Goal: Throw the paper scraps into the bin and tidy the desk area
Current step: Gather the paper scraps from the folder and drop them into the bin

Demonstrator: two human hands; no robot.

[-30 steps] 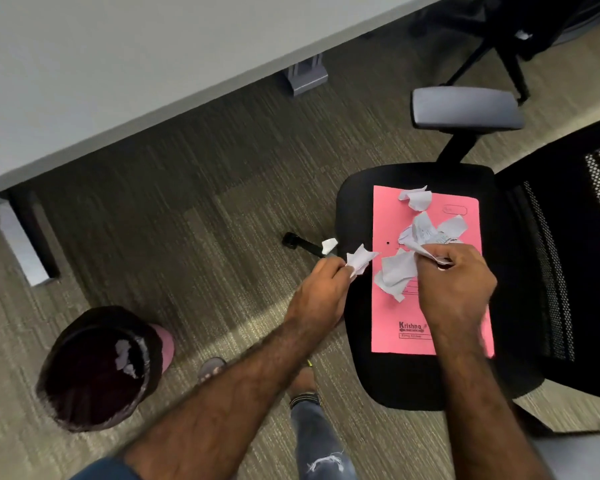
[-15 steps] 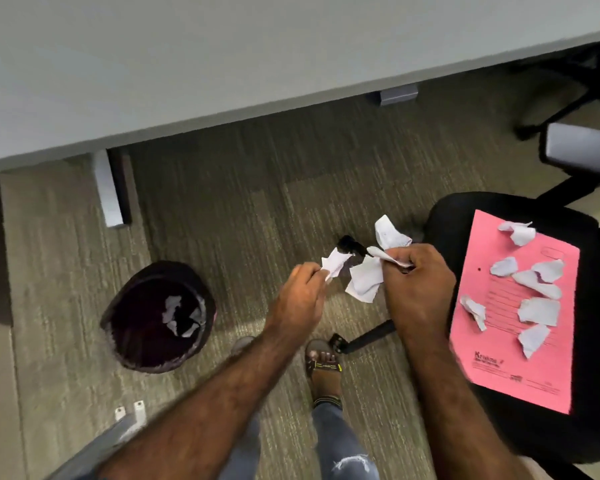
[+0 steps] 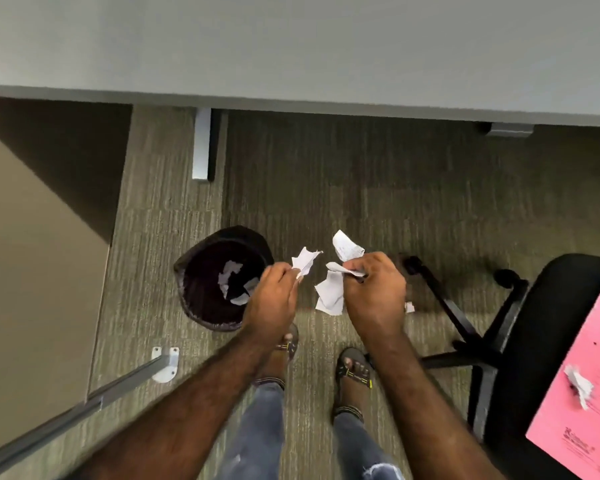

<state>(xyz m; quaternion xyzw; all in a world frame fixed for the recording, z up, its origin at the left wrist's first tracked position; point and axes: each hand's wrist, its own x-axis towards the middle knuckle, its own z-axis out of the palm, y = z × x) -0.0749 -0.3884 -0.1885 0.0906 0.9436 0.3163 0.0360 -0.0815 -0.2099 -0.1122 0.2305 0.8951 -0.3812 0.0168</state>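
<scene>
A dark round bin (image 3: 201,271) stands on the carpet with a few white scraps lying inside. My left hand (image 3: 274,299) hovers over the bin's right rim, pinching one white paper scrap (image 3: 305,260). Just to its right, my right hand (image 3: 374,292) grips a bunch of white paper scraps (image 3: 331,292) above the floor. More scraps (image 3: 577,381) lie on a pink folder (image 3: 568,427) on the black chair seat at the right edge.
A grey desk top (image 3: 291,46) fills the top of the view, with its leg (image 3: 201,143) behind the bin. The chair's black wheeled base (image 3: 465,327) spreads to the right of my hands. A metal rail with a floor bracket (image 3: 165,363) runs at lower left. My sandalled feet stand below.
Both hands have carried their scraps left, away from the chair, and now sit at the bin. The view has swung left, so the chair and folder have slid to the right edge.
</scene>
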